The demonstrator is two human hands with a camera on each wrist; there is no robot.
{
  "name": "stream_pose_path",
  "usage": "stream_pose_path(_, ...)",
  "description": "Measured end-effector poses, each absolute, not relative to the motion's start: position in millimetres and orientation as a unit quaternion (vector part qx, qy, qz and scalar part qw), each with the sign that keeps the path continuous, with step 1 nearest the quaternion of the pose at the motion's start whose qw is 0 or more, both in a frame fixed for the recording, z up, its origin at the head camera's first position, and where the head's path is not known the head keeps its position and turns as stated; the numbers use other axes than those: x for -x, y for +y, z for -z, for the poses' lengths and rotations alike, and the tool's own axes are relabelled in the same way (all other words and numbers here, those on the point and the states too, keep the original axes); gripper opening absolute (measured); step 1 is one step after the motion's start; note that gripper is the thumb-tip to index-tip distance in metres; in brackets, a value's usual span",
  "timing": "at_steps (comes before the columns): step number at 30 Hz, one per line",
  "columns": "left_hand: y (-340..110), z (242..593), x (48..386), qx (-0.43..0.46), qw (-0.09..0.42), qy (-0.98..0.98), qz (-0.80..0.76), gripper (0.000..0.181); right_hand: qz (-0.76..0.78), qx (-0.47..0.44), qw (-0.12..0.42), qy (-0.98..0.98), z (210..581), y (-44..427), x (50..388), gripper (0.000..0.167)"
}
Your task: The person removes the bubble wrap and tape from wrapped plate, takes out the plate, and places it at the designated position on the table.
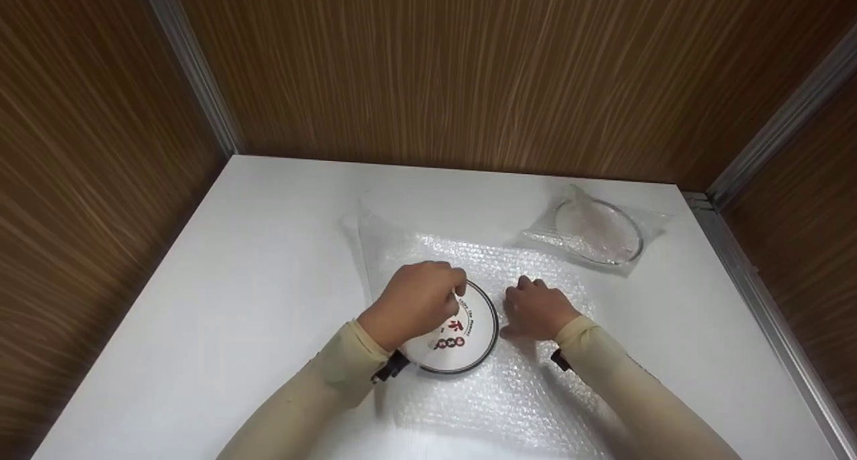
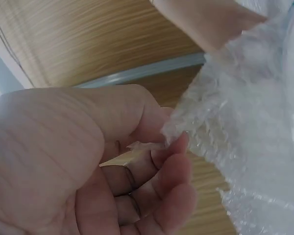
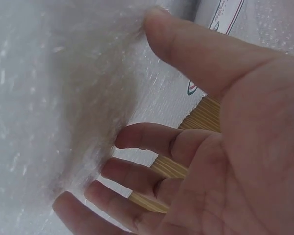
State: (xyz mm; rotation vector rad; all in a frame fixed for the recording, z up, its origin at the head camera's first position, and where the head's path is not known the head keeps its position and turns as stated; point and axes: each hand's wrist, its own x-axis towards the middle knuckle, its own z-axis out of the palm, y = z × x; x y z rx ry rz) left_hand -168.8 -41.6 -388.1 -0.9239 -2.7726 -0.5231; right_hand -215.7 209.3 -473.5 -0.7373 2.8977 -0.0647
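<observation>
A round white plate (image 1: 474, 333) with a dark rim and red and black print lies on a spread sheet of bubble wrap (image 1: 535, 379). My left hand (image 1: 415, 299) is above the plate's left part and hides some of it. In the left wrist view, its thumb and forefinger pinch an edge of the bubble wrap (image 2: 255, 127). Just right of the plate, my right hand (image 1: 539, 311) rests on the wrap. Seen from the right wrist, the fingertips (image 3: 130, 136) touch the bubble wrap (image 3: 34, 107) with fingers spread and thumb apart.
At the back right of the white table (image 1: 268, 246) lies a round, plate-like item (image 1: 599, 232) wrapped in bubble wrap. Wood-patterned panels (image 1: 428, 71) enclose the table at the back and sides, with metal strips (image 1: 194, 65) at the corners.
</observation>
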Motion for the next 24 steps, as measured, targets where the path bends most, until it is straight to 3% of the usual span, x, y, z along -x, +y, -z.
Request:
stream_pose_path(5, -68.8, 378.5, 167.3, 0.273, 0.117, -0.935, 0.195, 0.019, 0.028, 0.244, 0.078, 0.966, 474.2, 211.1, 217.3, 0.044)
stream_pose_path(13, -122.0, 373.2, 157.8, 0.208, 0.126, -0.954, 0.173, 0.004, 0.016, 0.253, 0.076, 0.964, 476.8, 210.7, 219.2, 0.041)
stream_pose_path(18, -150.0, 371.7, 146.4, 0.170, 0.105, -0.971, 0.131, 0.017, 0.004, 0.251, 0.083, 0.964, 476.9, 210.8, 217.8, 0.041)
stream_pose_path(24, -179.1, 369.4, 134.9, 0.154, 0.098, -0.980, 0.075, 0.017, -0.003, 0.248, 0.086, 0.965, 478.1, 213.2, 218.7, 0.041)
